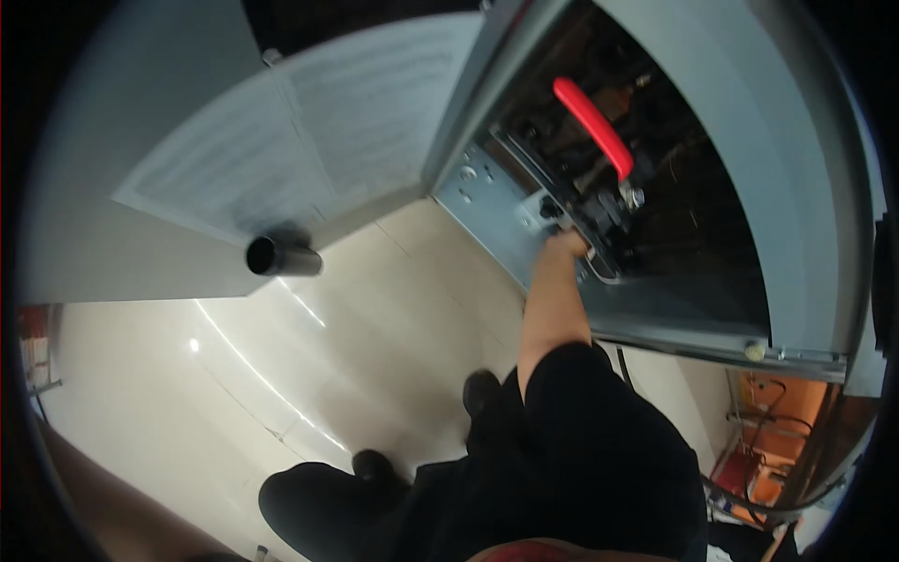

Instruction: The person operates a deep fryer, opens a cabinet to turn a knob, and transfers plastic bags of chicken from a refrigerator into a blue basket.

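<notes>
Inside the open grey cabinet (815, 187) on the far right, our right grip (567, 245) rests against the black mechanism (601, 217) just below the red lever (594, 128), which slants up and left. We cannot tell whether it is closed around that part. Left of it, the cabinet door (375, 103) stands open above the pale floor (356, 328).

The right hand (567, 245) is held against a black mechanism (607, 217) just below the red lever (593, 126), inside a grey cabinet (796, 169). Well left of the lever, an open door (234, 159) with a black knob (281, 255) is seen.
</notes>
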Action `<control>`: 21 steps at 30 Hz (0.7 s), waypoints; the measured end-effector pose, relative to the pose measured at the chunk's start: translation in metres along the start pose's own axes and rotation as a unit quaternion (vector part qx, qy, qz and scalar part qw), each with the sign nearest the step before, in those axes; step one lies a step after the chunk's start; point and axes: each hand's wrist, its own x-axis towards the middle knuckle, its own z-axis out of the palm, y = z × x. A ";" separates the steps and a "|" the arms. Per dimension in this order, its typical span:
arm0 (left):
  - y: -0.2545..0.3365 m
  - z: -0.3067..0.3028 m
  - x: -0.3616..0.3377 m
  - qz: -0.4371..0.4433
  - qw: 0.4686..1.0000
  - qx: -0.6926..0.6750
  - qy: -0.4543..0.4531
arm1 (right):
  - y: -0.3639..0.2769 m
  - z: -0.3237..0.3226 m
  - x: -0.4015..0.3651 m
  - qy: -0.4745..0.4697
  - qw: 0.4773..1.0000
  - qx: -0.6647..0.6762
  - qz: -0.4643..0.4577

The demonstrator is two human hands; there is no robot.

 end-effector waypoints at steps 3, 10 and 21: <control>-0.039 -0.059 0.022 0.069 0.983 0.020 -0.169 | 0.001 0.001 0.004 -0.005 0.999 0.042 0.027; -0.052 -0.016 0.011 -0.042 0.997 -0.064 0.019 | -0.010 0.000 0.050 -0.045 0.971 0.128 0.198; -0.015 -0.054 0.003 -0.137 0.973 -0.027 -0.186 | -0.121 -0.098 -0.260 -0.459 0.725 -0.506 0.090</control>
